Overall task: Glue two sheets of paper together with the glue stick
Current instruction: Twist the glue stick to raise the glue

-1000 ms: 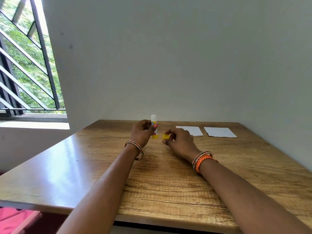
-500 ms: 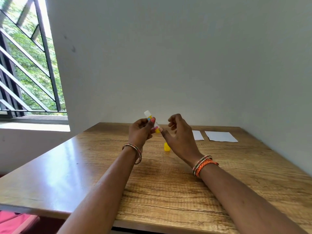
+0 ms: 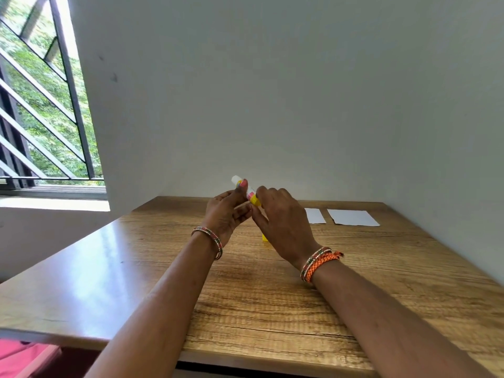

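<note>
- Our left hand (image 3: 226, 214) grips the glue stick (image 3: 246, 190), tilted above the table (image 3: 136, 268).
- Our right hand (image 3: 281, 225) pinches its yellow base (cap (image 3: 264, 238) on the table below).
- Both sheets (image 3: 351, 217) lie far right.

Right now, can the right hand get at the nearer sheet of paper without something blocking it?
Probably yes. The right hand is busy at the glue stick that the left hand holds, but only bare table lies between it and the nearer sheet.
</note>
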### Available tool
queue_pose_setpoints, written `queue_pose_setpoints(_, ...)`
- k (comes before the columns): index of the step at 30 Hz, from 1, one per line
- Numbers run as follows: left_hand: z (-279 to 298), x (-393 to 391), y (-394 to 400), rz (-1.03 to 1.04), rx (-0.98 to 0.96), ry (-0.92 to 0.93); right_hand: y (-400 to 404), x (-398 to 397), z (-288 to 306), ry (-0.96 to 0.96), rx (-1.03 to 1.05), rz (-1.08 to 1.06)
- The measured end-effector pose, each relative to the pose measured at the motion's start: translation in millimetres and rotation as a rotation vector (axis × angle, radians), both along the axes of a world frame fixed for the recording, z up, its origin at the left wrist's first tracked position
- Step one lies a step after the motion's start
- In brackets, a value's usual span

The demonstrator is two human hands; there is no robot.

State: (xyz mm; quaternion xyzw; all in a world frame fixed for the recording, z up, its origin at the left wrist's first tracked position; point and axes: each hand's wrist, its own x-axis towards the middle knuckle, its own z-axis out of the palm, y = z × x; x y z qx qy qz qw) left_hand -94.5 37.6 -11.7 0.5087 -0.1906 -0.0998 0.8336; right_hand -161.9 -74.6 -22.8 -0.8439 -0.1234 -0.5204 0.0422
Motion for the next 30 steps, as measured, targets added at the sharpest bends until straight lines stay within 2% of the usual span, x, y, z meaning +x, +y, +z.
queue_pose_setpoints(4,2,-1,1,-0.048,-0.025,-0.004,-1,0,0,0.019,-0.012,0.046)
queue_pose_setpoints(6,3,-1,2,-0.107,-0.060,-0.033,0,0,0,0.045,0.122,0.136)
queue_pose_setpoints(8,5,-3,3,-0.162,-0.091,-0.070,4,0,-2,0.079,0.354,0.239)
queue_pose_setpoints(10,6,-4,3,-0.178,-0.096,-0.087,8,1,-6,0.098,0.504,0.263)
queue_pose_setpoints(15,4,-3,3,-0.096,-0.045,-0.065,7,1,0,-0.059,0.240,-0.064)
queue_pose_setpoints(20,5,3,6,-0.018,0.044,-0.022,7,1,2,-0.121,-0.023,-0.171)
queue_pose_setpoints(23,6,3,7,-0.026,0.053,-0.027,7,-1,3,-0.087,-0.050,-0.157)
queue_pose_setpoints(25,6,2,7,-0.048,0.037,-0.026,10,-2,1,-0.013,0.101,-0.072)
queue_pose_setpoints(28,7,1,7,-0.106,0.002,-0.035,18,0,-6,0.135,0.547,0.156)
queue_pose_setpoints(30,8,1,8,-0.137,-0.018,-0.044,20,2,-8,0.176,0.720,0.262)
